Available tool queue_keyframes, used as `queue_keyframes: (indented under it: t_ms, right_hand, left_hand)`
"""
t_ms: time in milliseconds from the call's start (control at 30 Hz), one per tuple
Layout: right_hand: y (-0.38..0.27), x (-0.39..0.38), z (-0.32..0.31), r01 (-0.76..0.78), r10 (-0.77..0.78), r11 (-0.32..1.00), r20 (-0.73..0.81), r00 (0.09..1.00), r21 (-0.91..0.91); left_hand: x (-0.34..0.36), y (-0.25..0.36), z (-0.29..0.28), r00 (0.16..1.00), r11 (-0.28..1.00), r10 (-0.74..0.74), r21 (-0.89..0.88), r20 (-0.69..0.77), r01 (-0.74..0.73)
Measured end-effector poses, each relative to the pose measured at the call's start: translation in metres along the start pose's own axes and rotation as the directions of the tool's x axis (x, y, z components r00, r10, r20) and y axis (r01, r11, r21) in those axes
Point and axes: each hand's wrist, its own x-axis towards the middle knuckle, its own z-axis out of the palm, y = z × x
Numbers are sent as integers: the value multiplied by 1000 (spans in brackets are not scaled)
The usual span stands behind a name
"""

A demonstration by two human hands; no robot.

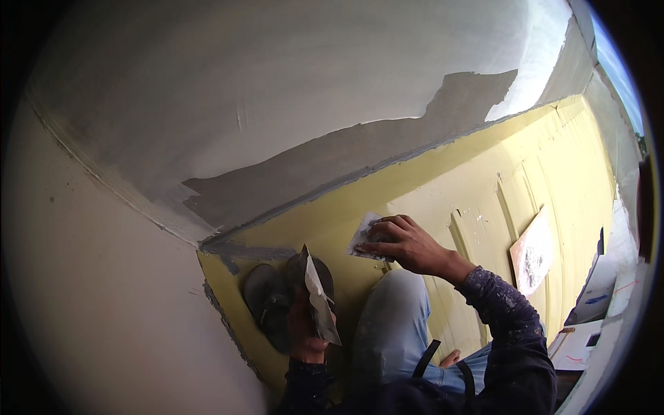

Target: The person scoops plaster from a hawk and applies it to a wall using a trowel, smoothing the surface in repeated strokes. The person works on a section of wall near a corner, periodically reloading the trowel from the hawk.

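Observation:
My left hand [304, 326] is closed round a wide flat metal putty blade [325, 321], held on edge, with a strip of white putty along it. Raised in front of my knee, my right hand [411, 245] grips a smaller putty-smeared scraper [361, 236] between thumb and fingers. Both blades are apart from the wall and from each other. Beyond them rises a wall with a pale skim coat [290, 83] over its upper part. Below that coat runs a bare darker grey band [346, 149] with a ragged upper edge.
I crouch on a ridged yellow surface [477, 228] that meets the wall at a grey-smeared seam. Dark sandals [266, 301] stand by the left corner, where a second pale wall [138, 297] begins. A square board [536, 256] carrying white putty lies to the right.

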Motion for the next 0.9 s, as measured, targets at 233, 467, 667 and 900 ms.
queue_keyframes:
  t_ms: [233, 467, 667, 900]
  right_hand:
    - [125, 24, -22, -319, 587, 732, -318, 745, 603]
    - [141, 65, 1, -101, 639, 586, -382, 667, 804]
    - [142, 63, -14, -122, 655, 537, -321, 683, 835]
    - [69, 121, 24, -3, 540, 610, -413, 734, 792]
  left_hand:
    - [1, 9, -10, 995, 918, 60, -395, 78, -24]
    - [-6, 11, 8, 947, 967, 216, -79, -236, -241]
    - [-2, 20, -13, 982, 908, -130, -381, 138, 174]
    - [2, 0, -24, 971, 890, -39, -450, -235, -73]
